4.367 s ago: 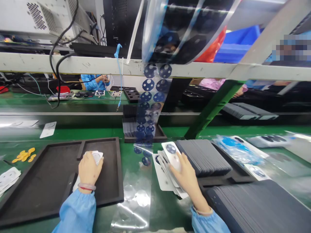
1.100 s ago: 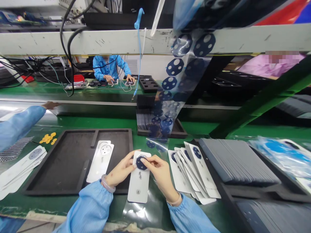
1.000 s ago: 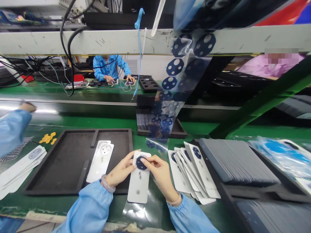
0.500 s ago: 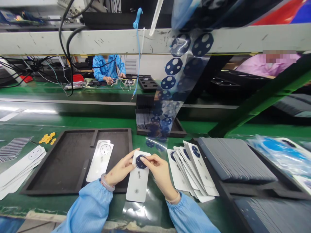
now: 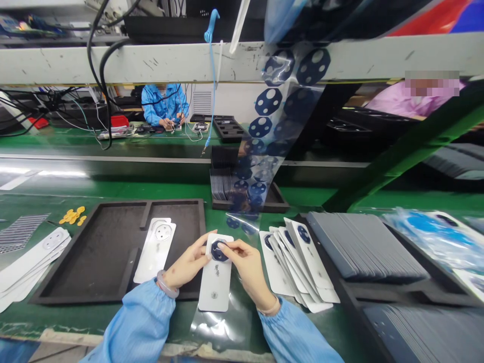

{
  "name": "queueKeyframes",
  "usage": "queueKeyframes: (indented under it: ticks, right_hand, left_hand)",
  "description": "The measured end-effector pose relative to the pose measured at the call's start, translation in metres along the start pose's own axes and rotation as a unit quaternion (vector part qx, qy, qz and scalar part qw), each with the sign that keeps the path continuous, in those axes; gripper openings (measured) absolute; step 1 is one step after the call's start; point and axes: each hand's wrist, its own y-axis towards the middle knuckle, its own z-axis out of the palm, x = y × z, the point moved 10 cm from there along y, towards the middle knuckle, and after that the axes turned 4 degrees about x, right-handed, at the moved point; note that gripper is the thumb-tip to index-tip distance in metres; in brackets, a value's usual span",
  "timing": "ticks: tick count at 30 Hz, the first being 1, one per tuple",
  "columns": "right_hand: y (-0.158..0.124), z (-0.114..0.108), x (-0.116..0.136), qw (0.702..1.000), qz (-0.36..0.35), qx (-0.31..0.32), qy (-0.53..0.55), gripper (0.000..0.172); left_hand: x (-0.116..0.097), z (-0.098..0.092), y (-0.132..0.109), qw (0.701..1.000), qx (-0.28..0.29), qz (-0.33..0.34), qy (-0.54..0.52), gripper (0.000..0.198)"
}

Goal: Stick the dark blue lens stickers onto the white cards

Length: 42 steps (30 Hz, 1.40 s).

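A white phone back panel (image 5: pixel 215 287) lies in front of me, with dark lettering below its camera area. My left hand (image 5: pixel 189 264) grips it by the upper left edge, thumb on the face. At the panel's top is a round dark blue camera sticker (image 5: pixel 217 252) with holes. My right hand (image 5: pixel 244 262) pinches at this sticker, fingertips on its upper right part. Those fingers partly cover the sticker, so I cannot tell how much of it is stuck down. To the right, several white panels (image 5: pixel 315 269) with dark blue stickers lie fanned out.
A black tray (image 5: pixel 86 252) at left holds white panels (image 5: pixel 155 252). More white panels (image 5: pixel 34 264) and yellow pieces (image 5: pixel 72 216) lie farther left. Grey panels (image 5: pixel 365 247) fill a tray at right. A clear sticker strip (image 5: pixel 274 131) hangs ahead. Co-workers (image 5: pixel 164 106) sit beyond.
The panel's lower end has swung slightly to the right and up. Both hands keep nearly the same hold, and the view has shifted a little.
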Motion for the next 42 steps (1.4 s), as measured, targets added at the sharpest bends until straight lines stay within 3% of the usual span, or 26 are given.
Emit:
queueKeyframes:
  ticks: [13,29,42]
  right_hand:
    - [0.000,0.001,-0.002,0.997,0.031,0.005,0.069,0.026]
    - [-0.006,-0.005,0.019,0.992,-0.084,-0.015,-0.095,0.024]
    - [-0.003,-0.004,0.012,0.994,-0.068,-0.013,-0.081,0.028]
  left_hand:
    - [-0.001,-0.004,-0.001,0.998,-0.034,-0.004,-0.044,0.076]
    - [0.002,-0.002,0.000,1.000,-0.018,-0.008,-0.024,0.076]
    - [0.005,-0.003,0.000,1.000,-0.009,-0.010,-0.001,0.074]
